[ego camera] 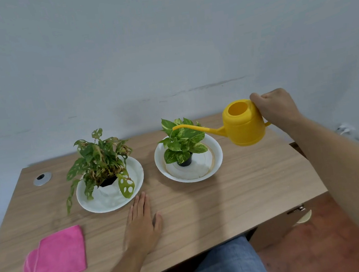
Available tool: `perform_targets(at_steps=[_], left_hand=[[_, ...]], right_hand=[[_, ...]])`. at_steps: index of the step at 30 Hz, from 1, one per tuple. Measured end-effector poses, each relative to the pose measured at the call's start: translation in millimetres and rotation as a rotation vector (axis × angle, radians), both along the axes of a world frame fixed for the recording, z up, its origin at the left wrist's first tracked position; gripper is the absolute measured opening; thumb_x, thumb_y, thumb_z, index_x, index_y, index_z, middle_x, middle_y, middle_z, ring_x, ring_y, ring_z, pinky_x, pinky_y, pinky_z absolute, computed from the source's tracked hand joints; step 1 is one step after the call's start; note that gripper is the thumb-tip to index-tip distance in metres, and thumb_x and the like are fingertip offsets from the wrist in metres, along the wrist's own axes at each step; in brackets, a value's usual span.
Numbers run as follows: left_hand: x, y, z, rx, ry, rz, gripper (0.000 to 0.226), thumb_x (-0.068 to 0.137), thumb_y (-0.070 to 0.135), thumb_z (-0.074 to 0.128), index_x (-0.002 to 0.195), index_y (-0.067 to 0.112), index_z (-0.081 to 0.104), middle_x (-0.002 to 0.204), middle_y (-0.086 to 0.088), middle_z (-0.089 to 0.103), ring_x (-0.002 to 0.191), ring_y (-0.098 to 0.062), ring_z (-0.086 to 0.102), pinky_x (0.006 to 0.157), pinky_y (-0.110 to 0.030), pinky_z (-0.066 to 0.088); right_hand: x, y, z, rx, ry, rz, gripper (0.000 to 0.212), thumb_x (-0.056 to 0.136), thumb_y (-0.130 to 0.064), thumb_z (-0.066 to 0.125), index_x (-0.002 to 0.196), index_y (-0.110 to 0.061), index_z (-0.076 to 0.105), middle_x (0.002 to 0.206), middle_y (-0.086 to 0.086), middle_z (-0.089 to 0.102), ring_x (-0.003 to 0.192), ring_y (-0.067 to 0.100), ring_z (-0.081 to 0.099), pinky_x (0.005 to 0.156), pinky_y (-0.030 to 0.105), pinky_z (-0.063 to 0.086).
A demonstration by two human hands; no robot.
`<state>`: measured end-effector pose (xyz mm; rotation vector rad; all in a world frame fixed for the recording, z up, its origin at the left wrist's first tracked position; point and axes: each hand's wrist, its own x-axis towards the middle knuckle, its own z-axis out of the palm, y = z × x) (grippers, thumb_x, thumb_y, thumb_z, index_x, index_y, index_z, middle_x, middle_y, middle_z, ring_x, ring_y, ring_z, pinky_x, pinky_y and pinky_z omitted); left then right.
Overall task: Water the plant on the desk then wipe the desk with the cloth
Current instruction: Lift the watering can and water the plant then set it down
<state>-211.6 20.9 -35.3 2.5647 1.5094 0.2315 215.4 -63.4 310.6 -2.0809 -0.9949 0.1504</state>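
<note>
Left hand [143, 225] flat on desk [237, 187]; right hand [275, 108] grips watering can [243, 123], contents unseen, spout over potted plant [182, 142].

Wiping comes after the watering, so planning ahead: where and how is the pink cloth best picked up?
The pink cloth lies flat and folded on the desk, so no part stands up to grab. Probably best to pinch the top right corner, nearest the left hand, which rests flat beside it. Come from above and from the right; the folded layers there should lift together.
</note>
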Motion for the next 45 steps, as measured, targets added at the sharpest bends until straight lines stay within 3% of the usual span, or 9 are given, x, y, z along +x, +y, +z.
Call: perform_targets(at_steps=[12, 23, 33, 40, 45], left_hand=[[-0.1, 2.2, -2.0, 0.007, -0.012, 0.001, 0.083, 0.109, 0.056, 0.022, 0.176, 0.008, 0.014, 0.185, -0.005, 0.01, 0.172, -0.019, 0.004, 0.139, -0.042, 0.007], [-1.5, 0.8, -0.5, -0.024, -0.018, 0.005, 0.082, 0.109, 0.056, 0.022, 0.176, 0.011, 0.01, 0.186, -0.002, 0.004, 0.171, -0.015, -0.003, 0.139, -0.042, 0.005], [-4.0, -5.1, 3.0, -0.028, -0.032, -0.004, 0.082, 0.108, 0.056, 0.019, 0.177, 0.012, 0.008, 0.186, -0.001, 0.002, 0.171, -0.014, -0.003, 0.139, -0.041, 0.005], [-3.1, -5.5, 5.7, -0.031, -0.04, -0.003, 0.084, 0.107, 0.057, 0.018, 0.177, 0.012, 0.009, 0.186, -0.001, 0.003, 0.171, -0.014, -0.003, 0.139, -0.039, 0.001], [-6.1, -5.9, 6.0, -0.049, -0.083, -0.007, 0.084, 0.107, 0.058, 0.024, 0.177, 0.012, 0.012, 0.186, -0.001, 0.006, 0.171, -0.014, -0.001, 0.139, -0.038, 0.002]], right_hand=[[25.6, -36.7, 1.6, -0.003, -0.011, -0.049, 0.053, 0.095, -0.032, 0.06, 0.055, -0.012, 0.031, 0.057, 0.01, 0.033, 0.058, 0.025, 0.032, 0.061, 0.038, 0.031], [26.9, -33.3, -2.1, 0.016, 0.013, -0.163, 0.053, 0.095, -0.034, 0.06, 0.055, -0.013, 0.033, 0.058, 0.009, 0.033, 0.057, 0.025, 0.033, 0.057, 0.035, 0.031], [5.0, -12.9, 3.4, 0.026, 0.035, -0.095, 0.053, 0.093, -0.034, 0.06, 0.054, -0.015, 0.03, 0.057, 0.007, 0.032, 0.056, 0.023, 0.031, 0.058, 0.036, 0.03], [-2.7, -14.3, 7.7, 0.039, 0.052, -0.034, 0.048, 0.091, -0.037, 0.058, 0.058, -0.01, 0.037, 0.065, 0.017, 0.041, 0.063, 0.025, 0.037, 0.065, 0.042, 0.035], [-5.9, -17.9, 9.8, 0.065, 0.108, -0.009, 0.04, 0.09, -0.036, 0.059, 0.065, -0.006, 0.051, 0.067, 0.019, 0.045, 0.068, 0.026, 0.041, 0.068, 0.043, 0.037]])
